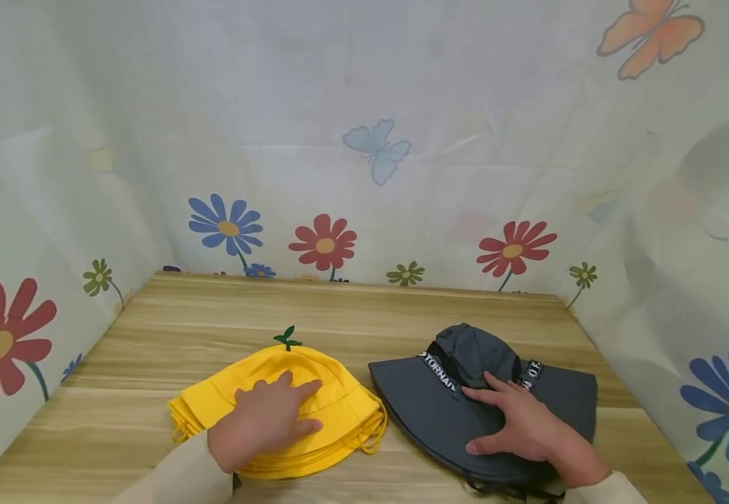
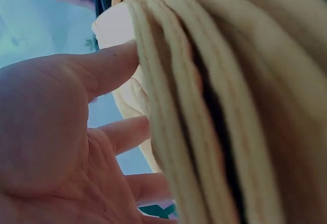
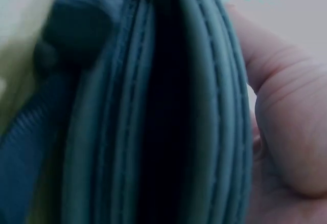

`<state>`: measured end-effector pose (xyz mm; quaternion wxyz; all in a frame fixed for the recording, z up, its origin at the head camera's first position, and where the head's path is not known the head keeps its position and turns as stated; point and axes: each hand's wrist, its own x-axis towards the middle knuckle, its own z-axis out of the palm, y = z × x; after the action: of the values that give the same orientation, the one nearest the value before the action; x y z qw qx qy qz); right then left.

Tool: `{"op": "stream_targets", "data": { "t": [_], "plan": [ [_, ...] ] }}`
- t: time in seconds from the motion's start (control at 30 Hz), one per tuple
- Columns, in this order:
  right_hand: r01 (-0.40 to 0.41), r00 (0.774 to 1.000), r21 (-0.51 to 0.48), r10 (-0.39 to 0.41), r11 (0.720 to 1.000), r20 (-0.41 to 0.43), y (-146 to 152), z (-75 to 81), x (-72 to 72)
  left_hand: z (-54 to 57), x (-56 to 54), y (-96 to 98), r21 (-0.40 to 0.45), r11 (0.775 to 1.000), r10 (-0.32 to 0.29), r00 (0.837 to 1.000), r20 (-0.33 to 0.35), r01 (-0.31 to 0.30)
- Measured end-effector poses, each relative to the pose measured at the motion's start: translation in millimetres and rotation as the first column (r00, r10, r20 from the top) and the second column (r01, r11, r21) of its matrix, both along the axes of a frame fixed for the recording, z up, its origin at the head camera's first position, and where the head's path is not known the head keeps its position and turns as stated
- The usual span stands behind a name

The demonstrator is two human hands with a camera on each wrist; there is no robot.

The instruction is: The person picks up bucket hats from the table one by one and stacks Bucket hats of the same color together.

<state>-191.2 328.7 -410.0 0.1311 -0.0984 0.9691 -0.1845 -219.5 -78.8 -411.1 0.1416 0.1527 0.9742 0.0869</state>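
On the left of the head view lies a stack of yellow bucket hats point(image 1: 345, 413), topped by a green sprout point(image 1: 288, 339). My left hand point(image 1: 269, 416) rests on the top hat with its fingers spread. Layered yellow brims point(image 2: 168, 96) fill much of the left wrist view. To the right is a pile of dark grey wide-brimmed hats point(image 1: 402, 385) with a lettered band point(image 1: 438, 372). My right hand point(image 1: 522, 420) rests on it, fingers spread over the brim and crown. Stacked grey brims point(image 3: 214, 106) show in the right wrist view, the thumb lying along the outermost one.
Both stacks sit on a wood-grain table point(image 1: 213, 301), near its front. Behind it and at both sides hangs a pale curtain point(image 1: 276, 105) printed with flowers and butterflies. Yellow cords point(image 1: 373, 435) hang at the yellow brims, and a dark strap point(image 1: 496, 488) lies under the grey hats.
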Motion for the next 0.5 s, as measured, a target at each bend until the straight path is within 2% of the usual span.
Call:
{"op": "stream_targets", "data": {
  "t": [0.13,0.3,0.5],
  "plan": [
    [0.015,1.000,0.000,-0.015,1.000,-0.024,0.2,-1.8,-11.3,-0.6,-19.4,-4.8,0.025,1.000,0.012,1.000,-0.018,-0.012],
    [0.022,0.999,-0.024,-0.023,0.999,-0.040,-1.2,-1.5,-30.6,-4.9,-52.5,-9.0,0.034,0.999,0.026,0.999,-0.039,-0.024],
    [0.005,0.999,-0.092,-0.009,0.996,-0.046,1.9,-11.9,-57.9,-14.1,-92.3,-12.0,0.031,0.999,0.015,0.999,-0.049,-0.013]
  ]
}}
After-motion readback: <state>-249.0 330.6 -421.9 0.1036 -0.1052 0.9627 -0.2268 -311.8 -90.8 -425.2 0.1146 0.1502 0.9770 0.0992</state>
